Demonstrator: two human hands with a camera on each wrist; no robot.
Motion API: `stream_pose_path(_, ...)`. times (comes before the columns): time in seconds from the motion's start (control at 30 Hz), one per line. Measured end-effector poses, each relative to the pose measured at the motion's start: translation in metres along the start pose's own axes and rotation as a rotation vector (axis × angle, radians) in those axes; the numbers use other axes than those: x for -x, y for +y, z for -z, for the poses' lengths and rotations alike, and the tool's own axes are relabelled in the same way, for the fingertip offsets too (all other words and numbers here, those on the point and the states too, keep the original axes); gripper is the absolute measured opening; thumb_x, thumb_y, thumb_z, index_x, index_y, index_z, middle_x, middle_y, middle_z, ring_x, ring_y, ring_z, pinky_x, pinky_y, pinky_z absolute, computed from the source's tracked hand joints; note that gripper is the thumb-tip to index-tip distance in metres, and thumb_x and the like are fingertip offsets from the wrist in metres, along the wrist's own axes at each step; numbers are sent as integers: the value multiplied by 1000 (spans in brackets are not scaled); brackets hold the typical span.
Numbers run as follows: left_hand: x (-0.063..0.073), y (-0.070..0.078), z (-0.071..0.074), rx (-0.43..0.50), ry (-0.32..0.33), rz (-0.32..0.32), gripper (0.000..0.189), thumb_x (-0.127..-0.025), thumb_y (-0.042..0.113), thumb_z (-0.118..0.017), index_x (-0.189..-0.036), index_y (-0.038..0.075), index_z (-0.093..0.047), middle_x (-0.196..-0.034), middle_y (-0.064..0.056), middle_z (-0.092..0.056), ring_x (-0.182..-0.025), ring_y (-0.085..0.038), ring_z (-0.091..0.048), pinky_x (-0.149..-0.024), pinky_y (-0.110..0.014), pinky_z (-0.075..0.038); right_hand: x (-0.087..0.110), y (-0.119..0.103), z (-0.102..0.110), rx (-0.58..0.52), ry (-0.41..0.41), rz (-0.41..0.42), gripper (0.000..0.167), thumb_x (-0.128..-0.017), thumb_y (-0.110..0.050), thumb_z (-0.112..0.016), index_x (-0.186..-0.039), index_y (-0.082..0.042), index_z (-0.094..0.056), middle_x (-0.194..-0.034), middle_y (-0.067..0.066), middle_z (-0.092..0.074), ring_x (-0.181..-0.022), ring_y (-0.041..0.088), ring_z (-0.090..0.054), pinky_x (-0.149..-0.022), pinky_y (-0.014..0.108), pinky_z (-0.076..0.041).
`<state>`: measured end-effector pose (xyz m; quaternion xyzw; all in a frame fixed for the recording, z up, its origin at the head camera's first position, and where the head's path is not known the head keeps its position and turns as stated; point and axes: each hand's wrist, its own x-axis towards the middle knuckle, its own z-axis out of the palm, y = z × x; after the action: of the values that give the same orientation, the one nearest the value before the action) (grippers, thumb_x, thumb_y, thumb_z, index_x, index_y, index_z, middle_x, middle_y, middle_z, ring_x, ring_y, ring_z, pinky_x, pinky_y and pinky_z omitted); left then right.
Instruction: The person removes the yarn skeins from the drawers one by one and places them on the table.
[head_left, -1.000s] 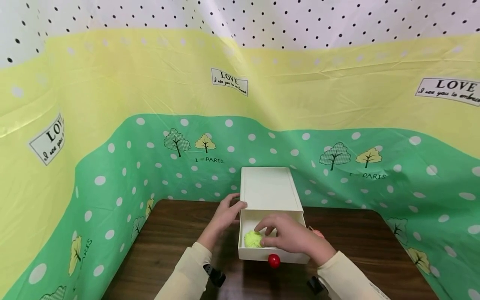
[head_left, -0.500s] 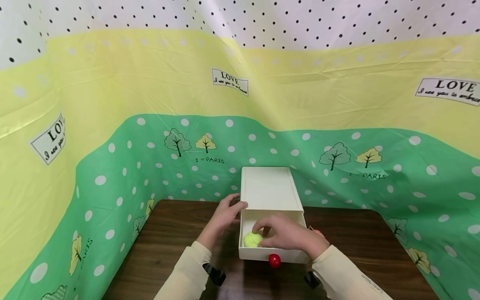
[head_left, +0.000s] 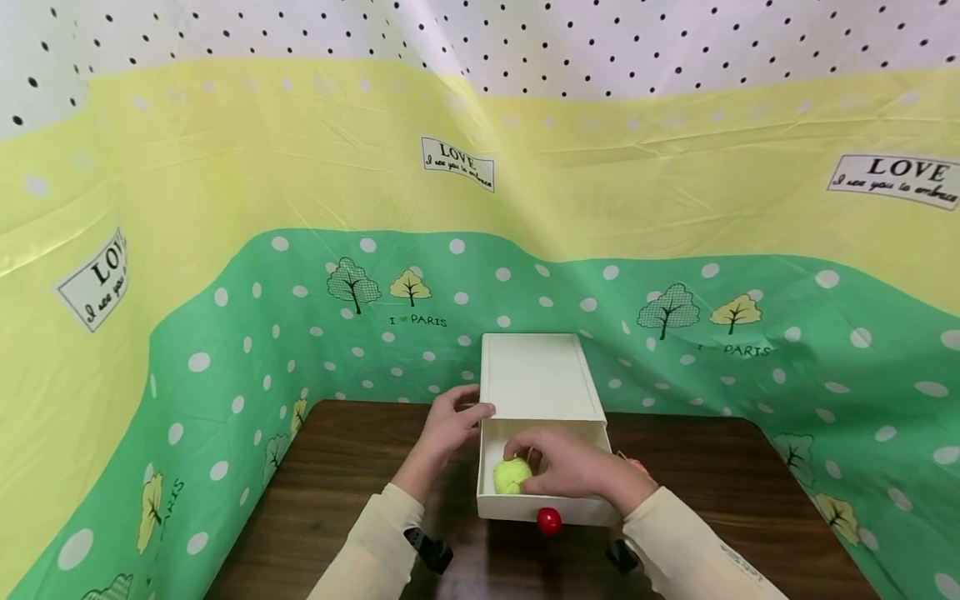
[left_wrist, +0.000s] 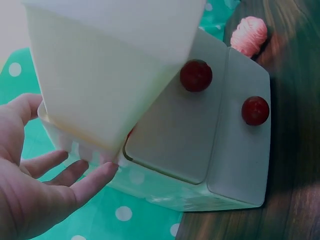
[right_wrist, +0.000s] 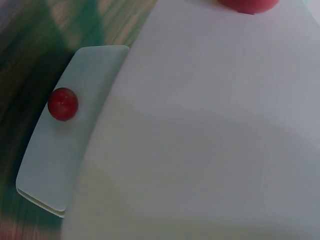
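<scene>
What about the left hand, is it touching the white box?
Touching. The left wrist view shows the left hand's fingertips meeting the side of the white box.

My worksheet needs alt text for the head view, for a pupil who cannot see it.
A person's right hand holds a fuzzy yellow-green ball inside the open drawer of a white cabinet, while the left hand touches the cabinet's left side. Behind the wooden table hangs patterned fabric.

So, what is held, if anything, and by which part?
The right hand pinches the yellow-green yarn ball at its top and right side; the left hand only touches the drawer cabinet.
</scene>
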<state>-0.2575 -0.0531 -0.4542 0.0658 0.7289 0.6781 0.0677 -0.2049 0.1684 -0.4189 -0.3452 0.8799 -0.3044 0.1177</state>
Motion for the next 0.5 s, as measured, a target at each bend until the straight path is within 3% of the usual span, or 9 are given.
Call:
stream_pose_path(0.2,2,2,-1,11,19,-21,57,-91,24,-75,-140,1,-58,-135,-22,-58,-107,-28,-68,-87,-43,-62,5,2,2,-12,41,31,31,-81,-7,-81,-109,-16,-70,-99,-7,-68,-82,7,-64,-75,27,-59)
stream_pose_path(0.5,2,4,-7,0,72,-10,52,-91,24,-71,-137,3,-60,-128,-19,-60,-100,-24,-68,-85,-43,-63,25,-6,11,-39,140,22,33,-82,-9,-80,-112,-20,-70,-100,-7,-65,-85,17,-64,-71,26,-58)
